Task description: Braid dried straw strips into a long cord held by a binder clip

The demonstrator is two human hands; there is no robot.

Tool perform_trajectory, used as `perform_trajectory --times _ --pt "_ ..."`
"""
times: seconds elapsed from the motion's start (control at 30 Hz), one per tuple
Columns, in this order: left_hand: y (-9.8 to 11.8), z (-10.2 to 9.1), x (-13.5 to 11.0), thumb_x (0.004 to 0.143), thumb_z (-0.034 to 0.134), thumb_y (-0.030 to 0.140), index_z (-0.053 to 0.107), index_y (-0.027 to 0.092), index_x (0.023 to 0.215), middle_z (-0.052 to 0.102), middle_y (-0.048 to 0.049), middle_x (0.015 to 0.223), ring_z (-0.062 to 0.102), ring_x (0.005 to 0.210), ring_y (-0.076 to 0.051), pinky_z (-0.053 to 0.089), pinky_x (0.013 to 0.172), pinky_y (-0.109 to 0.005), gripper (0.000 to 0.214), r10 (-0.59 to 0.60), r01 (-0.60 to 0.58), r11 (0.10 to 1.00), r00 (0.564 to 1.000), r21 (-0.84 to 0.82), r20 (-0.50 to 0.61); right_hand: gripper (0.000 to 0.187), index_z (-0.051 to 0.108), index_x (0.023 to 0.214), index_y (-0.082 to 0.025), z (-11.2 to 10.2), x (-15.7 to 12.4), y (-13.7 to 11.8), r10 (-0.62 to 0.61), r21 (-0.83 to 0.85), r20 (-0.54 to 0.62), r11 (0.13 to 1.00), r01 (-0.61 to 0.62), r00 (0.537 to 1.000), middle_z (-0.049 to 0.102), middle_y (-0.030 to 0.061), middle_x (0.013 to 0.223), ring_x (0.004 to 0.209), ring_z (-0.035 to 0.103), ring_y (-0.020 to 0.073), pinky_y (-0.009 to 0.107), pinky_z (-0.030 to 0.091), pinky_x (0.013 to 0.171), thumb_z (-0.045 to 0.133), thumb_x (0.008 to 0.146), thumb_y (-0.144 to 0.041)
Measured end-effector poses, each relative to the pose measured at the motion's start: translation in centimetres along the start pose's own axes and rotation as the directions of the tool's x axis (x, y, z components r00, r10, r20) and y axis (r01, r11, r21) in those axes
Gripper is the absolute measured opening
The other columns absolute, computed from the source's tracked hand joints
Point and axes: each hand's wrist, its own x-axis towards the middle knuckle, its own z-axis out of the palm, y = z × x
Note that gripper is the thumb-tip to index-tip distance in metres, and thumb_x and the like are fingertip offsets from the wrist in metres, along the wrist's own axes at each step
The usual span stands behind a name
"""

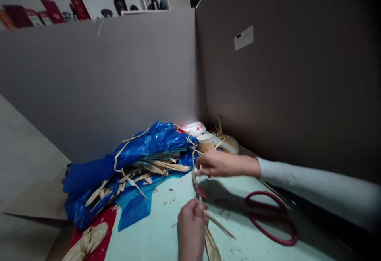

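- The dried-husk cord [193,159] is pinched between the thumb and fingers of the left hand [191,225], low over the tabletop [154,233].
- Loose husk strips [212,247] are spread below that grip.
- The right hand [216,163] is held just beside the cord, its fingers bent; whether anything is grasped cannot be told.
- A small reddish piece [201,192] is seen at the cord, between the two hands.
- Red-handled scissors [269,217] are laid to the right.
- More husks [160,167] are partly covered by a blue plastic bag [154,141], left of a paper cup [205,144].
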Motion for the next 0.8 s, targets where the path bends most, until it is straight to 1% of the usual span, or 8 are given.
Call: perform_trajectory --times 0.03,0.07,0.17,0.3,0.43,0.57,0.67,0.8 --pt "-0.1 0.1 0.0 0.077 0.043 0.032 0.059 0.019 0.066 0.054 -0.0010 0.052 0.053 0.058 -0.021 0.036 0.061 -0.030 0.023 0.010 -0.010 1.000 1.000 0.000 -0.005 0.016 0.070 0.082 -0.013 1.0 -0.9 -0.5 0.021 -0.016 -0.002 1.000 -0.021 1.000 0.066 0.0053 0.063 0.054 0.053 0.0131 0.023 0.034 0.050 0.060 0.084 -0.026" --pt "-0.2 0.1 0.1 0.077 0.043 0.032 0.059 0.018 0.066 0.053 -0.0008 0.051 0.053 0.057 -0.021 0.036 0.061 -0.030 0.023 0.018 -0.018 1.000 1.000 -0.002 -0.010 0.016 0.071 0.086 -0.014 2.0 -1.5 -0.8 0.069 -0.021 0.032 0.997 -0.069 0.997 0.067 0.0059 0.066 0.056 0.054 0.0132 0.023 0.034 0.051 0.058 0.084 -0.023" --pt "-0.3 0.2 0.3 0.076 0.043 0.030 0.059 0.018 0.066 0.052 -0.0003 0.049 0.053 0.054 -0.020 0.037 0.060 -0.030 0.023 0.038 -0.038 0.999 0.999 -0.008 -0.021 0.019 0.072 0.085 -0.014 4.0 -2.1 -1.0 0.165 -0.055 0.041 0.985 -0.163 0.985 0.069 0.0080 0.071 0.060 0.057 0.0140 0.024 0.033 0.054 0.053 0.086 -0.018" --pt "-0.2 0.2 0.4 0.076 0.043 0.028 0.059 0.017 0.064 0.053 -0.0007 0.048 0.053 0.053 -0.020 0.037 0.059 -0.030 0.023 0.040 -0.040 0.999 0.999 -0.018 -0.019 0.023 0.072 0.084 -0.013 5.2 -1.8 -0.4 0.234 -0.077 -0.003 0.969 -0.234 0.972 0.070 0.0102 0.071 0.061 0.058 0.0166 0.025 0.032 0.054 0.052 0.089 -0.023" --pt "-0.2 0.0 0.2 0.076 0.044 0.028 0.061 0.017 0.067 0.055 -0.0011 0.050 0.053 0.055 -0.020 0.036 0.058 -0.029 0.022 0.023 -0.023 0.999 1.000 -0.022 -0.017 0.023 0.072 0.085 -0.015 6.0 -1.6 0.2 0.259 -0.019 0.009 0.966 -0.258 0.966 0.071 0.0090 0.077 0.069 0.061 0.0175 0.024 0.035 0.058 0.053 0.089 -0.028" --pt "-0.3 -0.1 0.1 0.077 0.045 0.031 0.060 0.018 0.068 0.056 -0.0008 0.053 0.052 0.058 -0.019 0.033 0.059 -0.028 0.022 0.018 -0.019 1.000 0.999 -0.020 -0.032 0.023 0.070 0.085 -0.016 6.1 -1.4 0.6 0.254 0.070 0.053 0.964 -0.257 0.966 0.070 0.0060 0.077 0.070 0.060 0.0155 0.023 0.037 0.061 0.052 0.091 -0.029" --pt "-0.3 -0.1 0.0 0.077 0.046 0.034 0.059 0.018 0.070 0.052 0.0014 0.051 0.048 0.053 -0.017 0.032 0.057 -0.027 0.022 0.003 -0.004 1.000 1.000 -0.030 -0.017 0.021 0.068 0.081 -0.015 5.4 -1.6 0.5 0.251 0.104 0.073 0.961 -0.258 0.965 0.066 0.0054 0.074 0.068 0.056 0.0159 0.024 0.035 0.061 0.054 0.089 -0.029" --pt "0.0 -0.3 -0.1 0.078 0.044 0.037 0.062 0.013 0.097 0.051 0.0028 0.052 0.048 0.054 -0.018 0.033 0.058 -0.028 0.035 -0.011 0.011 0.998 1.000 -0.062 0.004 0.021 0.063 0.082 -0.015 4.0 -1.9 0.0 0.209 0.179 0.129 0.957 -0.230 0.969 0.064 0.0041 0.075 0.067 0.053 0.0144 0.023 0.037 0.062 0.049 0.092 -0.026"
